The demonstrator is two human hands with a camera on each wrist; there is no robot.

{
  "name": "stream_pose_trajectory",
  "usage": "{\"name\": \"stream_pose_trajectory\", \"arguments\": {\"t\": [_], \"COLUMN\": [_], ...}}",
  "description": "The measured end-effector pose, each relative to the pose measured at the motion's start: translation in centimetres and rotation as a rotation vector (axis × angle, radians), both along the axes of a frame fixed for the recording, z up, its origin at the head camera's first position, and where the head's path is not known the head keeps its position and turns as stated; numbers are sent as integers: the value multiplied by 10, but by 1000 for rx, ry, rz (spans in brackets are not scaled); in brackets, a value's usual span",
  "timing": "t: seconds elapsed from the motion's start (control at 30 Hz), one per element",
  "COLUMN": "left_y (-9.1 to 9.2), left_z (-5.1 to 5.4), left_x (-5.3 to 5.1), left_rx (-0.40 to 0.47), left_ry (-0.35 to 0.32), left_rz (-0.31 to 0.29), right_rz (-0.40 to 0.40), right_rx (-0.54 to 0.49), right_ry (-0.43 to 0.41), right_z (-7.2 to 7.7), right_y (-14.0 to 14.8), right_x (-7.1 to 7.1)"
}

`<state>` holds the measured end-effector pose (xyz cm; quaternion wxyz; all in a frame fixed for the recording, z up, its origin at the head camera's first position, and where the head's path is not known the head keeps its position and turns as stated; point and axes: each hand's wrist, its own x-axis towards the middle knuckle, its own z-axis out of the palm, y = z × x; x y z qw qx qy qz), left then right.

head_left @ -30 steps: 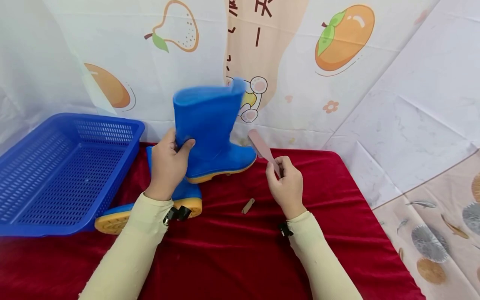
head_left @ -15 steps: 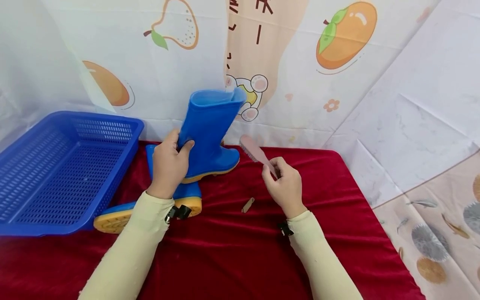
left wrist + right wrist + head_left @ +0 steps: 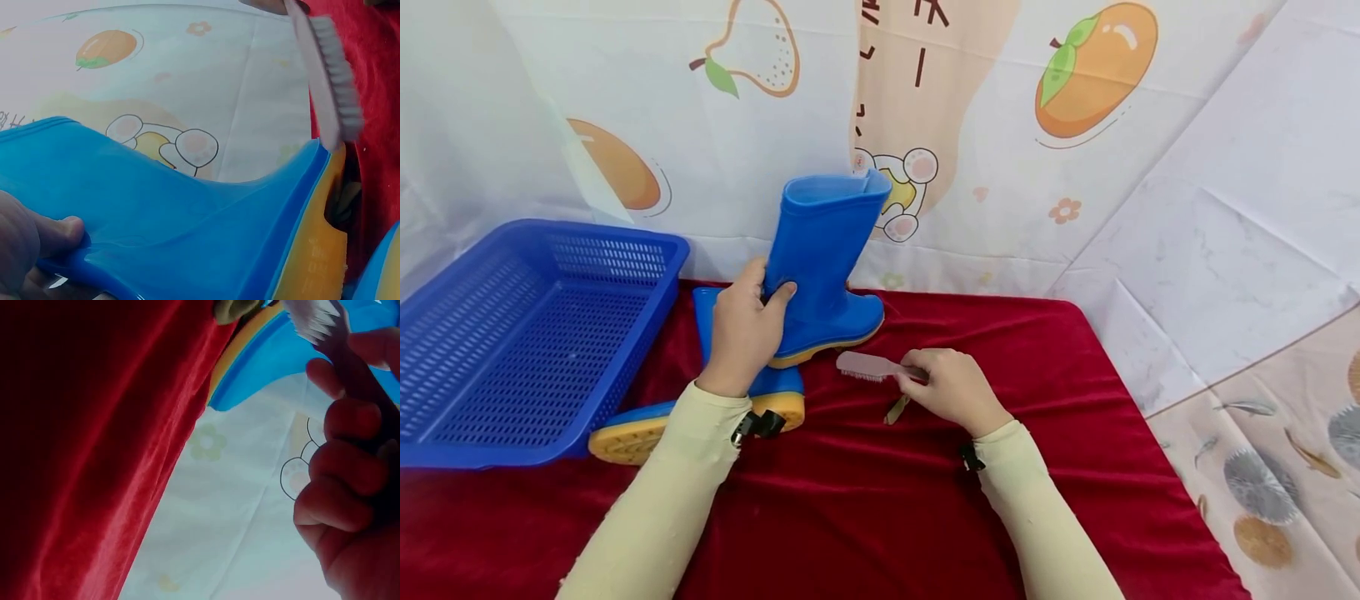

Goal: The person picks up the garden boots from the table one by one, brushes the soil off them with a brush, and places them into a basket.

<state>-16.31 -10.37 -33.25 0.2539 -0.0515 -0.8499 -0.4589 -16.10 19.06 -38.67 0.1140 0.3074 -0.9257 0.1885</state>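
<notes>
The right hand (image 3: 951, 387) has lowered its pink brush (image 3: 865, 365) since the earlier frame. Right of the blue basket (image 3: 542, 367), the left hand (image 3: 747, 325) grips a blue rain boot (image 3: 823, 258); the right holds the brush near it, bristles down.

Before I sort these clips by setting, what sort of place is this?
Probably a makeshift indoor workspace: a spread red cloth, a fruit-print sheet hung behind it, and a blue basket.

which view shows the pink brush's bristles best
The left wrist view: the brush bristles appear largest, though slightly blurred. The head view shows them small; the right wrist view cuts them off at the top edge.
</notes>
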Motion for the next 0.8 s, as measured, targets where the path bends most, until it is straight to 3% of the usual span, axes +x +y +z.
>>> {"name": "stream_pose_trajectory", "arguments": {"t": [0.2,0.5,0.63,0.8], "left_y": [2,1,-1,-8], "left_z": [5,14,20,23], "left_x": [4,9,11,12], "left_rx": [44,150,154,162], "left_ry": [50,196,248,293], "left_rz": [-16,5,30,68], "right_rz": [7,-134,-204,-307], "right_rx": [47,62,27,-80], "right_ry": [-14,-144,-206,-189], "right_z": [0,3,11,16], "right_y": [-5,3,11,19], "right_x": [1,0,1,1]}}
